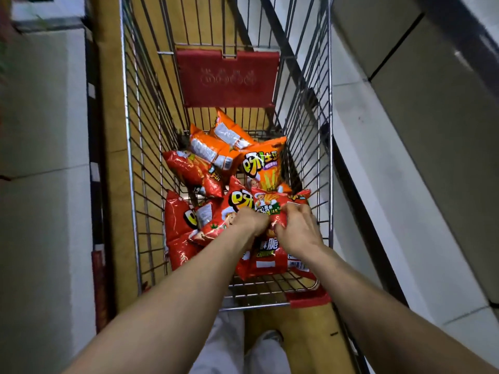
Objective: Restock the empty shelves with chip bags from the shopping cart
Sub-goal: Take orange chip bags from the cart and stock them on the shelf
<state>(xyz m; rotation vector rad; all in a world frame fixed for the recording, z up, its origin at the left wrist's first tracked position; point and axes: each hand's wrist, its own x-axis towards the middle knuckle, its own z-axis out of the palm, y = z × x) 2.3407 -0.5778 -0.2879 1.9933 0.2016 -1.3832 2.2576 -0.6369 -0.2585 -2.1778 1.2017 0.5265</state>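
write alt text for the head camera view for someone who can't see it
Seen from above, a person's left hand and right hand grip a red chip bag at the near end of a wire shopping cart. More red bags and orange bags lie loose on the cart floor beyond, below a red plastic flap at the far end.

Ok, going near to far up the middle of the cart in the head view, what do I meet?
Red cart handle → left hand and right hand, both gripping a red chip bag → face-up orange chip bag → farthest orange chip bag, back side up → red seat flap.
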